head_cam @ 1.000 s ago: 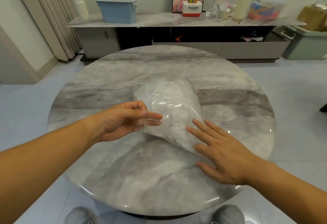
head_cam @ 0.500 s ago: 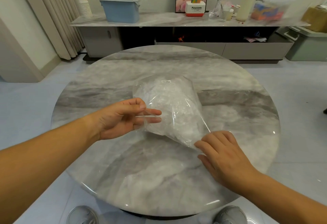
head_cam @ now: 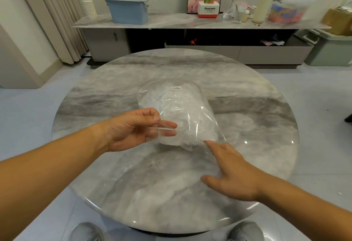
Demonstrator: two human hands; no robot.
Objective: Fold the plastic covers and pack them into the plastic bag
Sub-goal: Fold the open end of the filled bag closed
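A clear plastic bag (head_cam: 179, 111) stuffed with crumpled white plastic covers lies in the middle of the round marble table (head_cam: 247, 119), a small white label on its far end. My left hand (head_cam: 133, 130) pinches the bag's near left edge, two fingers inside the open mouth, lifting it off the table. My right hand (head_cam: 230, 172) has straight fingers, with the index fingertip touching the bag's near right corner.
Beyond the table runs a long low cabinet (head_cam: 190, 23) with a blue lidded bin (head_cam: 127, 8), stacked paper cups (head_cam: 88, 4), a white-and-red box (head_cam: 208, 9) and jars. A green bin (head_cam: 331, 48) stands on the floor at the right. Curtains (head_cam: 57, 18) hang at left.
My right hand went from flat on the bag's corner to curled at its edge, and now lies open again with fingers extended. My left hand kept hold of the bag's mouth.
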